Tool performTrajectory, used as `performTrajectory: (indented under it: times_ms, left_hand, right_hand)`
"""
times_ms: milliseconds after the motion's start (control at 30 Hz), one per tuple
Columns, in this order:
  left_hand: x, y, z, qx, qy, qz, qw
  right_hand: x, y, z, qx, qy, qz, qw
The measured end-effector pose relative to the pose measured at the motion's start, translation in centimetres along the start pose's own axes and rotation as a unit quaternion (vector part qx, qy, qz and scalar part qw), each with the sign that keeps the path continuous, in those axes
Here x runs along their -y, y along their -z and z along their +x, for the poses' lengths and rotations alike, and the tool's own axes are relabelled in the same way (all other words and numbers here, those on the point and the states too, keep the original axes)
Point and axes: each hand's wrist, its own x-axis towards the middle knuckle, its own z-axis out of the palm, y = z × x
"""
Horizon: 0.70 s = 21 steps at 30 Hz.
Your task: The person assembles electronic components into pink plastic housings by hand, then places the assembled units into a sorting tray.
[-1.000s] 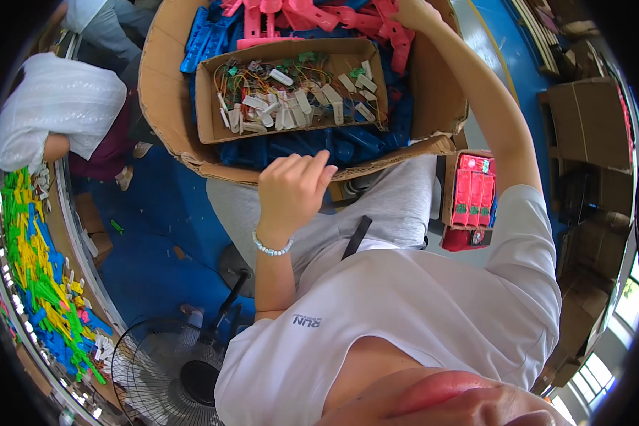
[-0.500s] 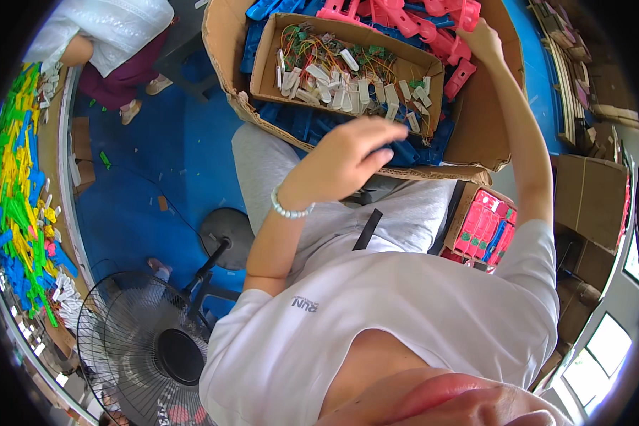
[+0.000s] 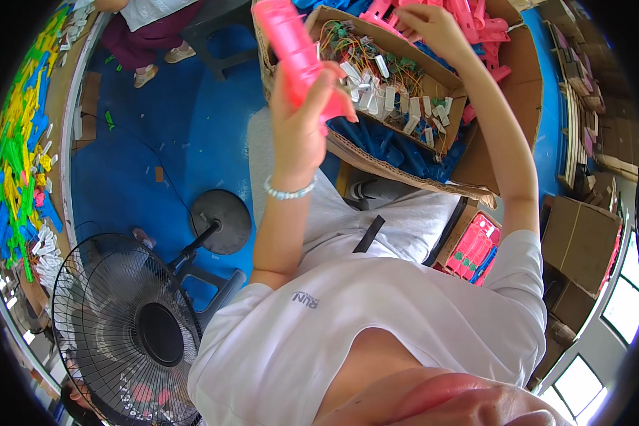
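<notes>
A long pink plastic piece (image 3: 297, 53) is gripped by the closed left hand (image 3: 302, 128), raised near the cardboard box (image 3: 405, 174) on the lap. The right hand (image 3: 433, 25) is closed on pink parts (image 3: 476, 21) at the far side. Risk noted — the piece may slip, being held only at its lower end — or knock the inner tray of wired parts (image 3: 390, 85).

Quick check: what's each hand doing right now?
Left hand: closed around a pink plastic piece, held up.
Right hand: fingers curled on the pink parts in the big box; whether it grips one cannot be told.
</notes>
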Motion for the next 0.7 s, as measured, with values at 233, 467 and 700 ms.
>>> performTrajectory:
  times_ms: [233, 467, 700]
  left_hand:
    - [-2.0, 3.7, -1.6, 0.012, -0.046, -0.017, 0.999]
    - [-1.9, 4.4, -2.4, -0.041, -0.008, -0.07, 0.997]
    - [-1.3, 4.0, -2.2, -0.028, 0.004, -0.053, 0.998]
  right_hand:
    - [-10.3, -7.5, 4.9, -0.019, -0.106, -0.105, 0.989]
    - [-9.8, -7.3, 4.3, -0.151, 0.167, -0.22, 0.949]
    - [-9.4, -7.3, 2.0, -0.027, 0.103, -0.277, 0.955]
